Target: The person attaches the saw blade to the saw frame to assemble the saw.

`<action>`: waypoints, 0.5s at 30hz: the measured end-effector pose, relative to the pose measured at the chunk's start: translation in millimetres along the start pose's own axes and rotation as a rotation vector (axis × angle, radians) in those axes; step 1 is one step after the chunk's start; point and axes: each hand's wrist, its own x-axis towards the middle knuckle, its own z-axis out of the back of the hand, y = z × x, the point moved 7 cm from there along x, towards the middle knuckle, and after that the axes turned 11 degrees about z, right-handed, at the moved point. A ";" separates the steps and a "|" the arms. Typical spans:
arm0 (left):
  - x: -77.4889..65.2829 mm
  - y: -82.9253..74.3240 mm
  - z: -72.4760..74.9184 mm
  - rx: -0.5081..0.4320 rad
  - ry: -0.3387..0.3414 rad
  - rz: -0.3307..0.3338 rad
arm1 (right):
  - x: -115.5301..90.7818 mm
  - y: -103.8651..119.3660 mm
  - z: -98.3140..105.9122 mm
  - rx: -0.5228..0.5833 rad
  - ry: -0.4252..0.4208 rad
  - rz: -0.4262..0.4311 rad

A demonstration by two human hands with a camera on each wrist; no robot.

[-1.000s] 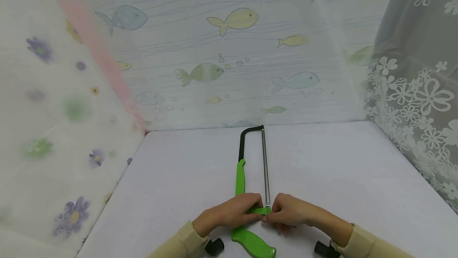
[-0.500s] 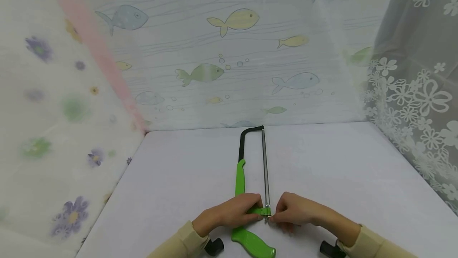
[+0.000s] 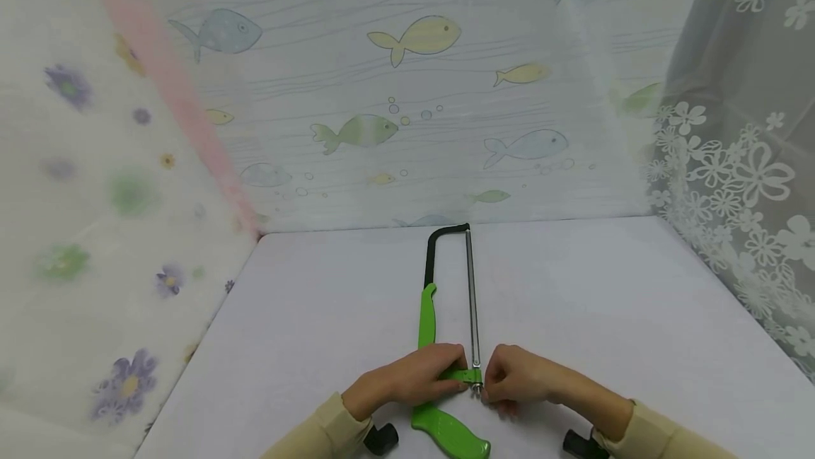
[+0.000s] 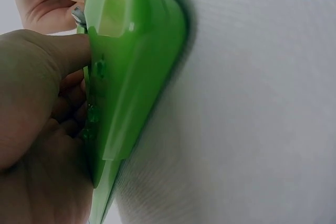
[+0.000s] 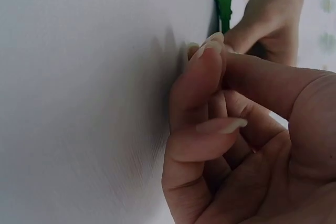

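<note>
A green and black hacksaw [image 3: 452, 431] lies on the white table, its blade [image 3: 472, 296] running along the right side. My left hand [image 3: 420, 374] grips the green frame near the handle; its thumb presses along the frame in the left wrist view. At the blade's near end, a small metal wing nut [image 3: 476, 390] sticks out below the green blade mount [image 3: 472, 375]. My right hand [image 3: 522, 378] has curled fingers, thumb and fingertips pinching at the wing nut's right side. In the right wrist view, the joined fingertips [image 5: 210, 51] hide the nut.
Black wrist camera mounts [image 3: 382, 439] sit under both sleeves, near the table's front. Behind the white table [image 3: 331, 296] hangs a fish-print curtain [image 3: 433, 119]. A flowered curtain [image 3: 127, 268] borders the left side and a lace one [image 3: 745, 176] the right.
My right hand shifted slightly right and back beside the blade's near end, uncovering the wing nut. My left hand and the hacksaw have stayed in place.
</note>
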 end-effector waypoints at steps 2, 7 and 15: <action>-0.6 -0.3 0.2 -0.005 0.000 0.002 | 1.3 -1.2 -2.6 -0.001 0.000 -0.016; -1.6 -2.1 1.2 -0.021 0.007 0.005 | 2.1 -1.0 -5.8 0.020 0.011 -0.065; -2.0 -4.4 3.1 -0.029 0.022 0.020 | 2.1 0.2 -6.2 0.025 -0.009 -0.136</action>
